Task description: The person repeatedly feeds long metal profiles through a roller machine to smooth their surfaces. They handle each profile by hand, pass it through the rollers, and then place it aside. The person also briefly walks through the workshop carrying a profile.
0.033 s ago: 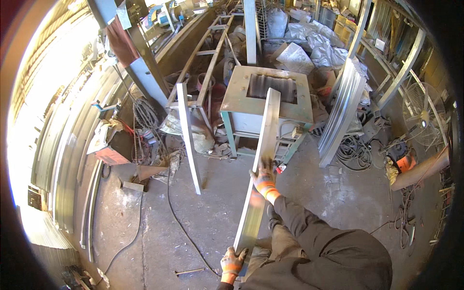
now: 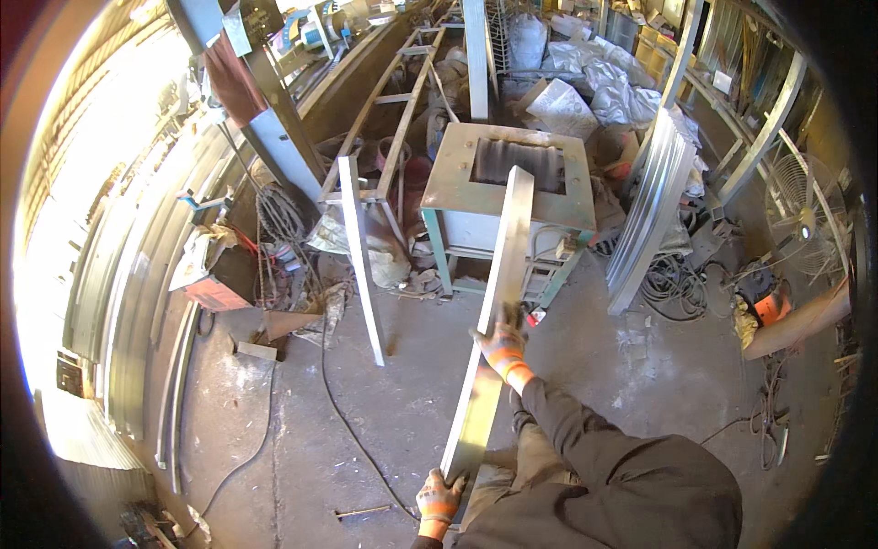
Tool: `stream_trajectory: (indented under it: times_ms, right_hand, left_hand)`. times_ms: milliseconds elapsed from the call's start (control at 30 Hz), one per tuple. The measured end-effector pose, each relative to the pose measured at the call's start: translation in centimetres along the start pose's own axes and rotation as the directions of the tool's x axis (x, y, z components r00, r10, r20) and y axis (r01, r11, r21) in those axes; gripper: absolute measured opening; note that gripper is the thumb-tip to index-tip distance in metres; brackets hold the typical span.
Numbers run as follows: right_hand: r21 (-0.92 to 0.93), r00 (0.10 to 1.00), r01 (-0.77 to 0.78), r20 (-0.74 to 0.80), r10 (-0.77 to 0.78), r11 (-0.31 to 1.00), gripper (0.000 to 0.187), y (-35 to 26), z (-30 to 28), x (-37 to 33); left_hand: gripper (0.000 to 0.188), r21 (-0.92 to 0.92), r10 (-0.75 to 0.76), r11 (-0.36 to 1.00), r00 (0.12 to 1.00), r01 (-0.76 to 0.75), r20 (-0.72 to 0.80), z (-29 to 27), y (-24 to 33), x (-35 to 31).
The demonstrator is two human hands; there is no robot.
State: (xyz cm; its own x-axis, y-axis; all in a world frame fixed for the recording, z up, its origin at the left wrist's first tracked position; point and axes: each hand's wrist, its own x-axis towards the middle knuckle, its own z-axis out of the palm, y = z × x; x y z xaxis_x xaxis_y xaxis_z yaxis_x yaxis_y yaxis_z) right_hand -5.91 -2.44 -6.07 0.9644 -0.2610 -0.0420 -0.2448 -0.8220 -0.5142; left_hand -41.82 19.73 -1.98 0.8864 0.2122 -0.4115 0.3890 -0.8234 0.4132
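A long pale metal beam [image 2: 506,252] slants from close by my body toward the machine with a green frame and a flat top [image 2: 448,174]. Its far end overlaps the machine's top in view; whether it touches there I cannot tell. My left hand [image 2: 440,499], in an orange and grey glove, grips the beam's near end at the left edge. Farther up, my right hand [image 2: 503,351], gloved alike, lies across the beam, thumb at the left edge and fingers over its face, holding it.
Left of the beam another narrow metal piece [image 2: 363,265] stands tilted. Long profiles [image 2: 128,339] lie along the left side. A black cable [image 2: 343,425] crosses the floor. Corrugated sheets [image 2: 651,215] lean at right, near coiled cables [image 2: 672,288] and a fan [image 2: 803,215].
The whole view has shifted slightly. Both hands stay on the beam, and the fingers of my right hand look a little more spread.
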Motion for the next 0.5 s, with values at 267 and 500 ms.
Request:
stream_trajectory:
  times_ms: [267, 500]
  right_hand:
    - [0.793, 0.96, -0.281, 0.241, 0.146, 0.54, 0.134, 0.2, -1.2, -10.0]
    - [0.918, 0.95, -0.295, 0.312, 0.025, -0.266, 0.056, 5.9, 4.2, -13.7]
  left_hand:
    - [0.05, 0.008, 0.062, 0.998, 0.989, -0.062, -0.137, -4.6, -4.9, -6.8]
    - [0.045, -0.499, -0.162, 0.8, 0.92, 0.335, 0.357, -4.1, -13.2, -3.8]
